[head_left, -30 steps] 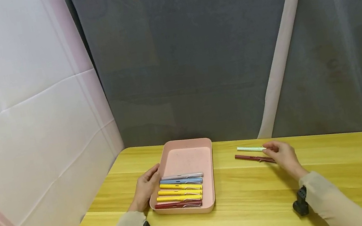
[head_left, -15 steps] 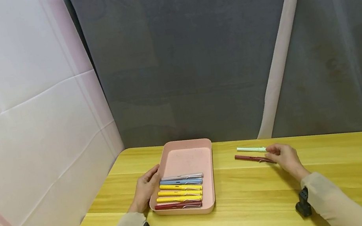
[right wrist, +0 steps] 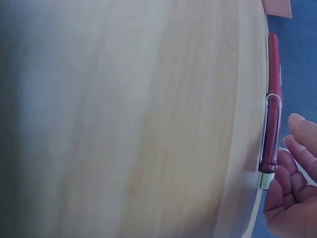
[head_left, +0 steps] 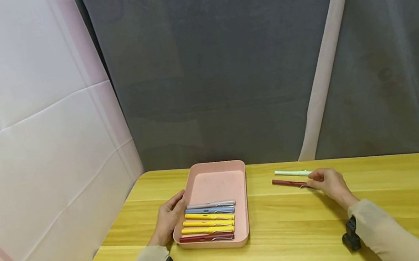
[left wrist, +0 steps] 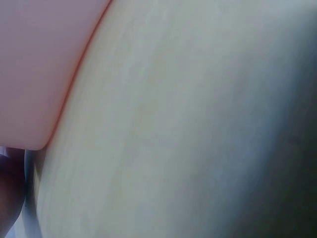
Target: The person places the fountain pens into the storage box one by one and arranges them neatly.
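Observation:
In the head view, my left hand (head_left: 168, 219) rests against the left side of a pink tray (head_left: 245, 198). Inside the tray lie a grey pen (head_left: 210, 204), a blue pen (head_left: 208, 210), several yellow pens (head_left: 208, 221) and a maroon pen (head_left: 206, 237). To the right, my right hand (head_left: 330, 184) is at the clip end of another maroon pen (head_left: 287, 183) on the table. In the right wrist view its fingers (right wrist: 302, 131) are parted beside this pen's cap, with no pinch visible. A mint-green pen (head_left: 291, 173) lies just behind, its right end by the fingertips.
The yellow wood-grain table (head_left: 295, 245) runs back to a grey cloth (head_left: 208, 70), with a pale strip (head_left: 326, 55) down it. A white and pink cloth wall (head_left: 35, 132) stands at the left. Each wrist carries a small black camera (head_left: 350, 236).
My right hand has shifted slightly toward me, from the mint-green pen's end to the maroon pen's clip end. The left hand and the tray look almost unmoved.

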Available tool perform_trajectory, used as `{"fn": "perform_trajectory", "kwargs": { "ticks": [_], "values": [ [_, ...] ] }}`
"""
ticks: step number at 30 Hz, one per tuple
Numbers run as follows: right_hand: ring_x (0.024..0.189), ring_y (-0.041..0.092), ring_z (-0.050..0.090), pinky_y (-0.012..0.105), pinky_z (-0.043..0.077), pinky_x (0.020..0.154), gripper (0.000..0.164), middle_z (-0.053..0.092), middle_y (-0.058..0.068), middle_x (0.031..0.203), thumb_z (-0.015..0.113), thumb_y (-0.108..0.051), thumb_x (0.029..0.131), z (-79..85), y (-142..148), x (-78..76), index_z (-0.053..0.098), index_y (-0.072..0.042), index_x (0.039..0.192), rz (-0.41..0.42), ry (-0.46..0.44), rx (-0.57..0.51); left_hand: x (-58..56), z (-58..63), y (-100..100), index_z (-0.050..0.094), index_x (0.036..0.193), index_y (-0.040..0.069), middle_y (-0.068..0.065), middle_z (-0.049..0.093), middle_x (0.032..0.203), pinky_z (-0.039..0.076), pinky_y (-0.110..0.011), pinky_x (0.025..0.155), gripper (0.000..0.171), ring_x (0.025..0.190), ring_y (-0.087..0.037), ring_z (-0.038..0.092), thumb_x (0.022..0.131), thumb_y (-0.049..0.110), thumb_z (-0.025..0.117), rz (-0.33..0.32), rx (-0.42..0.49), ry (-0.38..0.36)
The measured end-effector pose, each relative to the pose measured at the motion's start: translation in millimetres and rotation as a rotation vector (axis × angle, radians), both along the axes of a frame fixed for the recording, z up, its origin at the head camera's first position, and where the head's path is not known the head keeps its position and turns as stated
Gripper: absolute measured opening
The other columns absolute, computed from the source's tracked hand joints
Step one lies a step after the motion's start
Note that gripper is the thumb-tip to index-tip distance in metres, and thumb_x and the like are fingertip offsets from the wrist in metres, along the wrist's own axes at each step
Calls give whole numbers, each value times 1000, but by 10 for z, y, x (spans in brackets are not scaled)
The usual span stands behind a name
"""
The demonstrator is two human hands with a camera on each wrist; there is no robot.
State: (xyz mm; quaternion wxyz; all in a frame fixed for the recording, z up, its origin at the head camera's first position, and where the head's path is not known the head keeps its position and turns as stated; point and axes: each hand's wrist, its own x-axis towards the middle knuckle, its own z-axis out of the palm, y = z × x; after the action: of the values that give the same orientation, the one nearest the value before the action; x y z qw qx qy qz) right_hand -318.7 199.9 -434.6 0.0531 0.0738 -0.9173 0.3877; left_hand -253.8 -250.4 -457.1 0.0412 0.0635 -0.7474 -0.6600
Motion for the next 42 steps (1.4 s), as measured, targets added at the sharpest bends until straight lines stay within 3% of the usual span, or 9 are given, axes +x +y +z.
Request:
{"fn": "perform_trajectory", "kwargs": {
  "ticks": [11,18,42],
  "values": [
    [76,17,57,25,44,66,19,69,16,91,71,-8,82,-21,0,10,69,5,96,12,-56,-46,23,-15,-4,44,141,8,-14,41,145,42,-33,102,45,131,-28,41,98,20,50,10,-10,-14],
    [79,19,58,29,45,71,20,69,14,90,72,-8,81,-43,13,2,69,5,95,23,-88,-58,32,-21,-2,44,141,7,-15,42,144,43,-32,101,45,130,-28,42,98,20,50,14,-14,-1],
    [68,16,49,28,40,64,11,61,6,76,70,-4,81,-37,19,-26,65,4,87,131,-123,9,7,13,11,45,141,10,-12,42,145,39,-39,105,45,131,-27,41,98,23,51,25,-32,-17]
  ]
}}
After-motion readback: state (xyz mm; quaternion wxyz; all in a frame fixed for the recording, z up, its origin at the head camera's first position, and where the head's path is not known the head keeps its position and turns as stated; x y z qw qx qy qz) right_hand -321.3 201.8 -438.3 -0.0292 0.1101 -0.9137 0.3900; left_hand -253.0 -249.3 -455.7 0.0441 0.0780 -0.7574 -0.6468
